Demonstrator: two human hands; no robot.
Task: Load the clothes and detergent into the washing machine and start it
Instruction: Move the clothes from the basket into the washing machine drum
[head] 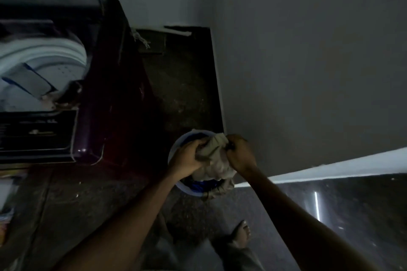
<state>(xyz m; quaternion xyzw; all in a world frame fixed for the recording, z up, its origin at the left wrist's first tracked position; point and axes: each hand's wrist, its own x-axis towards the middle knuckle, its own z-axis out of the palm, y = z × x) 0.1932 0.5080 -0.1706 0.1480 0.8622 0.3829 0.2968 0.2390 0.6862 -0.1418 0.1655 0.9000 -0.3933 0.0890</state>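
Clothes [217,160] in the bucket [187,190] are squeezed by the left hand [187,156] and right hand [241,154], so lifting them into the washing machine [105,94] likely comes next.

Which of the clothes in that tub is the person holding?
The pale beige cloth, gripped by the left hand and right hand; the blue garment lies beneath it in the tub.
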